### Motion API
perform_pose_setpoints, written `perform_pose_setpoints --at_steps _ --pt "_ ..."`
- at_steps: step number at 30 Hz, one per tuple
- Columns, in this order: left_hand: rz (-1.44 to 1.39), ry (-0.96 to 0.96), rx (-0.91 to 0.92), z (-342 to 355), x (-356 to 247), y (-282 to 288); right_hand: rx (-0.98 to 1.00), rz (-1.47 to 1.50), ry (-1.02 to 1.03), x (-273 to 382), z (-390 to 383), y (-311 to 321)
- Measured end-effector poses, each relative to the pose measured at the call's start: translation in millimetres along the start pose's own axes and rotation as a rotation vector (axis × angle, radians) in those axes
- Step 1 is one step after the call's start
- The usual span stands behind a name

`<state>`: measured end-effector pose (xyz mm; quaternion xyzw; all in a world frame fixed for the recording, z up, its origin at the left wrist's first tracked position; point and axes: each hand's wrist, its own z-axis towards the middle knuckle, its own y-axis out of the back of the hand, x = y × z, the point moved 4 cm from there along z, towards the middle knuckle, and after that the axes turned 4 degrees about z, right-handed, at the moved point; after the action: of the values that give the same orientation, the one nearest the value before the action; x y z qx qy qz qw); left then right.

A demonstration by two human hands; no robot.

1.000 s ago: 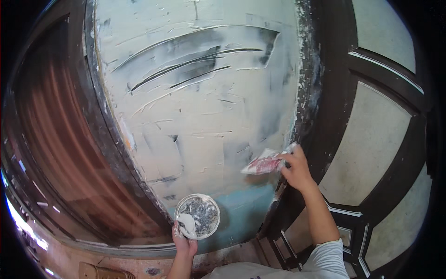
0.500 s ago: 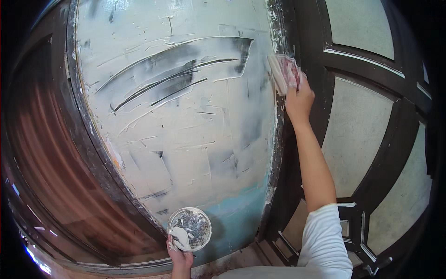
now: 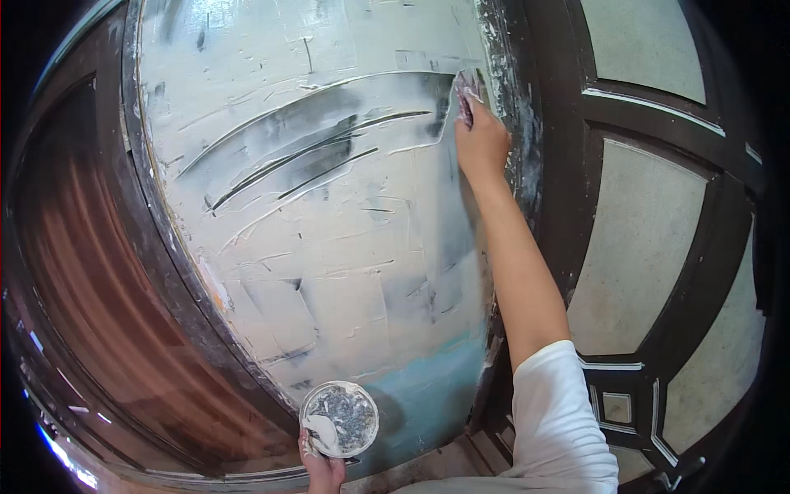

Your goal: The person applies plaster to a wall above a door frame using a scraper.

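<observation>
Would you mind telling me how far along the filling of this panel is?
Most of the panel already carries pale filler. In hand: the right hand presses a scraper at the upper right edge, while the left hand holds the round dish. Left: dark streaks and the bare blue patch at the bottom.

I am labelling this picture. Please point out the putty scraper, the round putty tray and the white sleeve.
putty scraper (image 3: 467, 89), head view, on its blade above the right hand's fingers.
round putty tray (image 3: 341, 417), head view, on its smeared inside.
white sleeve (image 3: 559, 416), head view, on the cloth over the upper arm.
</observation>
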<state>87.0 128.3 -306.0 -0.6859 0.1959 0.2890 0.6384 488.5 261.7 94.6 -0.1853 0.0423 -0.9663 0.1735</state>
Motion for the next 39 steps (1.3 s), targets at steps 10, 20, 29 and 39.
perform_pose_setpoints --at_steps 10,20,29,39 --pt "0.052 -0.042 -0.041 7.9 -22.7 45.6 0.028 0.083 0.148 123.4 -58.3 -37.5" --pt "0.041 -0.041 -0.017 2.0 -62.9 80.7 0.067 0.269 0.137 256.4 -117.4 -56.6" --pt "-0.059 -0.085 -0.063 -8.2 -91.4 97.5 0.191 0.47 0.177 336.5 -156.1 -69.2" --pt "-0.039 -0.11 -0.063 -14.0 -112.0 86.0 0.129 0.631 0.156 339.5 -158.6 -63.3"
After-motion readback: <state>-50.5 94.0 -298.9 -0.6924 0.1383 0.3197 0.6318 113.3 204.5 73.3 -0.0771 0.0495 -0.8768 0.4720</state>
